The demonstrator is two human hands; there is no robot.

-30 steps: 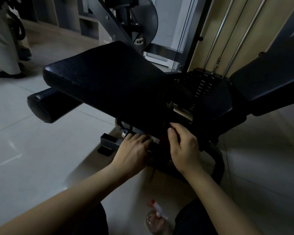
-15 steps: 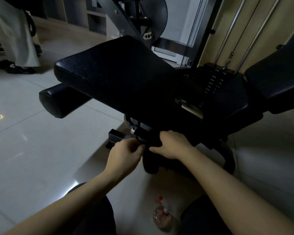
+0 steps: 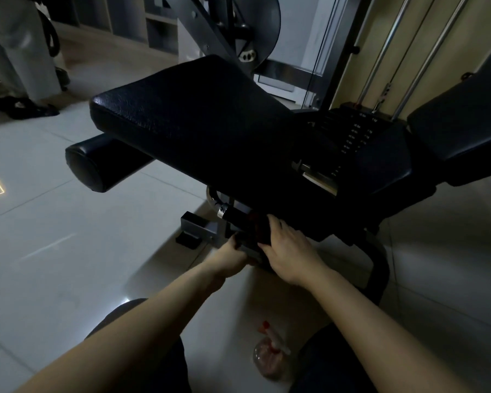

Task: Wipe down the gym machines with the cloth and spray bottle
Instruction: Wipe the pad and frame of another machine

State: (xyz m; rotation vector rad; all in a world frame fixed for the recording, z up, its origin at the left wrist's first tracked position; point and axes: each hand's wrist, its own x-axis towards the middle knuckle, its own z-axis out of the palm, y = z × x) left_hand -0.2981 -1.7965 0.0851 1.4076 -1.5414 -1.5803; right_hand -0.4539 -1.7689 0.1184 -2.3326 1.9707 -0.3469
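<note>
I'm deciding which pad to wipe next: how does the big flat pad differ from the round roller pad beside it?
The flat pad is a broad slab with a grained top; the roller pad is a narrow, smooth cylinder. The flat pad sits higher; the roller pad pokes out from beneath it. Both are black, shiny and padded.

Dim and underexposed. Floor (image 3: 54, 265) tiles on the left carry a soft sheen, with 1 small hot glare spot near the bottom edge. Seat pad (image 3: 182, 123) and everything under it crush to black, so the cloth (image 3: 257, 225) barely reads. Forearms are brightest. Wide-angle bending at the edges. Spray bottle (image 3: 268, 355) is soft.
</note>
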